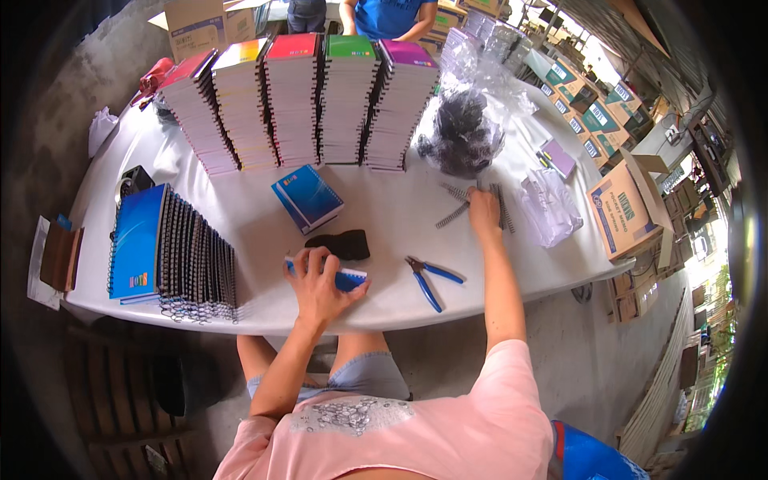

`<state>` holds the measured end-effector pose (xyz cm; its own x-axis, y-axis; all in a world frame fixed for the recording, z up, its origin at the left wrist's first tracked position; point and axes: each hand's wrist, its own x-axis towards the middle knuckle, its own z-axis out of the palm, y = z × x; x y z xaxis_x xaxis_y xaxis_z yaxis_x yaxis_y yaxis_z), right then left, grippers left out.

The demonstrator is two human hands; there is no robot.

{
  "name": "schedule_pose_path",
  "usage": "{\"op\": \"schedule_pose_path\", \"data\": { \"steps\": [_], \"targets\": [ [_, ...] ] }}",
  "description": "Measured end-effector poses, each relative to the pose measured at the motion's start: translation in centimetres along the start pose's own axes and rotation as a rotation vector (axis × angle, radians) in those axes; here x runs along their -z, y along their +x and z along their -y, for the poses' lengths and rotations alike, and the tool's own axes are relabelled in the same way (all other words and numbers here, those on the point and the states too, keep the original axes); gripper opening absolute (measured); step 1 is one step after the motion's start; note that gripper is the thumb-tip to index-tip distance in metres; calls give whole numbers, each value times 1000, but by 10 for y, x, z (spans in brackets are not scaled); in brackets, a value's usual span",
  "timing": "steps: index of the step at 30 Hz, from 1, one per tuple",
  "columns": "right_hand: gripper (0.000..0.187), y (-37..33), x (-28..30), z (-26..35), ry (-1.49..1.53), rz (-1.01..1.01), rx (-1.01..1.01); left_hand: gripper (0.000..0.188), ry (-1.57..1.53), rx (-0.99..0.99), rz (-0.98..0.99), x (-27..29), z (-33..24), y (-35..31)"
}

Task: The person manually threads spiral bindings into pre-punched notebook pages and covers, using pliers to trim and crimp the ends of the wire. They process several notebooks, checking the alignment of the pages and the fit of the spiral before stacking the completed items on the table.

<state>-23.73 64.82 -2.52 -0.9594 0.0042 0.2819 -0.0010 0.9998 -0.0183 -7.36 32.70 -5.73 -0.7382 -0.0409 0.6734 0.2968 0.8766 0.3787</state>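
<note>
My left hand [316,284] is closed over a small blue notebook [350,279] near the table's front edge, hiding most of it. Out to the right, my right hand [484,214] has its fingertips pinched on the dark binding coils [504,210]. Another coil [453,214] lies just left of those fingers. Between my hands rest nippers with blue handles [430,282], their jaws apart. A folded black cloth-like piece [340,244] sits just beyond my left hand. Farther back lies a small stack of blue notebooks [307,197].
Tall notebook stacks [292,104] line the table's back. Larger blue spiral notebooks [144,244] stand at left. Clear plastic with dark contents [464,132], a white plastic bag [550,206] and an open carton [628,206] are at right. A person in blue [392,16] stands across the table.
</note>
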Motion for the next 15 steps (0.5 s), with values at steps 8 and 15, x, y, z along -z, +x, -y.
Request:
{"op": "schedule_pose_path", "data": {
  "steps": [8,15],
  "targets": [
    [38,-40,39,61,524,-66,151,45,56,-56,-21,15,-2,0],
    [29,-141,67,136,903,395,469,43,-14,-6,-33,11,6,-12]
  ]
}}
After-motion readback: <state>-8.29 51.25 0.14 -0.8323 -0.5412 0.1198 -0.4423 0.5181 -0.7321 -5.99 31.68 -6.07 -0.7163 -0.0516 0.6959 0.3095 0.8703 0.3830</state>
